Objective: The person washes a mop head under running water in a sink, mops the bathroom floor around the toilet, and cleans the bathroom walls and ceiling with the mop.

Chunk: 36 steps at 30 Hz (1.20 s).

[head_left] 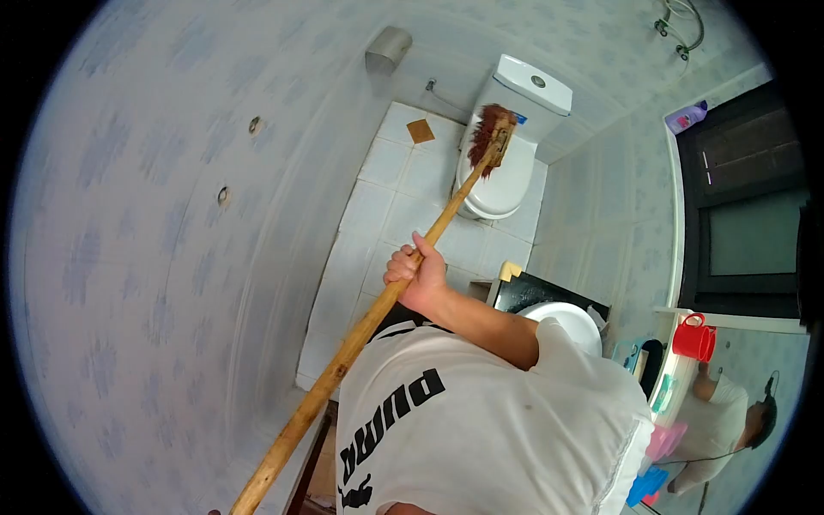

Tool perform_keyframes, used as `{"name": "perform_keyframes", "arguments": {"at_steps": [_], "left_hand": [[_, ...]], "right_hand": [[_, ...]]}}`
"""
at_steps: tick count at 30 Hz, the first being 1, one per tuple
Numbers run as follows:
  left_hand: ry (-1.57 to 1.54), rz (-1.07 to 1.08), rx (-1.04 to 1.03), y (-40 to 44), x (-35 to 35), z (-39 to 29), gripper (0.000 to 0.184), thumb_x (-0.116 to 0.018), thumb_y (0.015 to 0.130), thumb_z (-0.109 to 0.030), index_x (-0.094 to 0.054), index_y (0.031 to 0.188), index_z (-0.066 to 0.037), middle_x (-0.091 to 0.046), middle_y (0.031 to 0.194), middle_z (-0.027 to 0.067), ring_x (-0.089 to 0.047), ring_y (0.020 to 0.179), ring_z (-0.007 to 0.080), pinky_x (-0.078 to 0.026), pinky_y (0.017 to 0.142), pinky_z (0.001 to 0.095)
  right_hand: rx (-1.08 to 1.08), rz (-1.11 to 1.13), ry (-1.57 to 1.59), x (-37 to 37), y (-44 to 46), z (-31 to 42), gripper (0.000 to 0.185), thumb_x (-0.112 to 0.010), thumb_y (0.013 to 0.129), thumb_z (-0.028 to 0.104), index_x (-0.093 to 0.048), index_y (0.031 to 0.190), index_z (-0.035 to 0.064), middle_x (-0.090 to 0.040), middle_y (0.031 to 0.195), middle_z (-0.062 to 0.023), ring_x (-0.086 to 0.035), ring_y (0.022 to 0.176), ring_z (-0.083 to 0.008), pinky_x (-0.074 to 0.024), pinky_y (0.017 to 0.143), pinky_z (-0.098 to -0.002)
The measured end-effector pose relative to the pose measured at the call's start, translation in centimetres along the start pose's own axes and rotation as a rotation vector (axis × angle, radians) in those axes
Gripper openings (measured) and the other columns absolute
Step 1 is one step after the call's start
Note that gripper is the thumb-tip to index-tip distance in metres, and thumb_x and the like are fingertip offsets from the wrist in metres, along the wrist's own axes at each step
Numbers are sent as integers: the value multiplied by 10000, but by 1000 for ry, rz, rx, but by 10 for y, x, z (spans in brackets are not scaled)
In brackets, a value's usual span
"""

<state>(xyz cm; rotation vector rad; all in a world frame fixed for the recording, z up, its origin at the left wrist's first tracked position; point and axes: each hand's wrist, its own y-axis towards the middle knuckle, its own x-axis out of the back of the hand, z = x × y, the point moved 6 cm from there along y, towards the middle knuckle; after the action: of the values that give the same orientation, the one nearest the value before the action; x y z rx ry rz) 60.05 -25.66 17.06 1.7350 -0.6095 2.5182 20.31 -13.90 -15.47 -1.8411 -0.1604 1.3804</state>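
My right hand (pixel 416 276) is closed around the long wooden handle of a broom (pixel 356 339). The handle slants from the bottom left edge up toward the toilet. At its far end, a worn head with dark reddish-brown bristles (pixel 487 137) is held up in front of the white toilet (pixel 502 184), overlapping its lid and tank. Whether the bristles touch the toilet I cannot tell. A small patch of skin shows at the bottom edge below my white shirt, but my left hand cannot be made out; the handle's near end runs out of the frame.
White floor tiles (pixel 390 210) lie between the patterned wall (pixel 172 215) and the toilet. A white basin (pixel 566 322) on a black counter stands to my right. Beyond it are a red mug (pixel 693 339), a mirror, a purple bottle (pixel 687 118) and a dark-framed window (pixel 747 206).
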Motion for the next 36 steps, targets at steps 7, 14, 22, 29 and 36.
{"name": "perform_keyframes", "arguments": {"at_steps": [7, 14, 22, 29, 36], "left_hand": [[210, -569, -280, 31, 51, -105, 154, -658, 790, -244, -635, 724, -107, -579, 610, 126, -562, 561, 368, -439, 522, 477], [191, -897, -530, 63, 49, -208, 169, -676, 643, -83, -602, 790, -117, -503, 641, 46, -533, 600, 264, -396, 557, 382], [167, -980, -489, 79, 69, -220, 173, -669, 687, -11, -620, 811, -121, -484, 626, 33, -518, 580, 230, -405, 556, 352], [276, -1293, -387, 39, 102, -197, 445, -647, 851, -319, -420, 495, -177, -410, 480, 18, -413, 395, 233, -309, 386, 372], [458, -1505, -321, 5, 100, -153, 461, -644, 794, -172, -307, 481, -144, -335, 447, 48, -327, 367, 242, -240, 380, 380]], "right_hand": [[99, 388, 280, -20, 21, 102, 432, -528, 904, 370, -345, 579, 152, -323, 471, 37, -289, 373, -74, -299, 413, -215], [429, 293, 395, -24, 52, 220, 348, -510, 884, 343, -417, 659, 95, -368, 544, -7, -378, 469, -124, -351, 468, -249], [360, 456, 291, -56, 106, 223, 329, -492, 877, 349, -438, 677, 93, -338, 529, 1, -347, 443, -127, -316, 438, -258], [211, 456, 317, -99, 115, 154, 338, -475, 896, 327, -452, 655, 91, -340, 496, 17, -324, 419, -106, -301, 407, -244], [81, 482, 272, -147, 75, 106, 319, -467, 897, 309, -436, 655, 104, -326, 496, 28, -315, 414, -93, -285, 424, -234]]}}
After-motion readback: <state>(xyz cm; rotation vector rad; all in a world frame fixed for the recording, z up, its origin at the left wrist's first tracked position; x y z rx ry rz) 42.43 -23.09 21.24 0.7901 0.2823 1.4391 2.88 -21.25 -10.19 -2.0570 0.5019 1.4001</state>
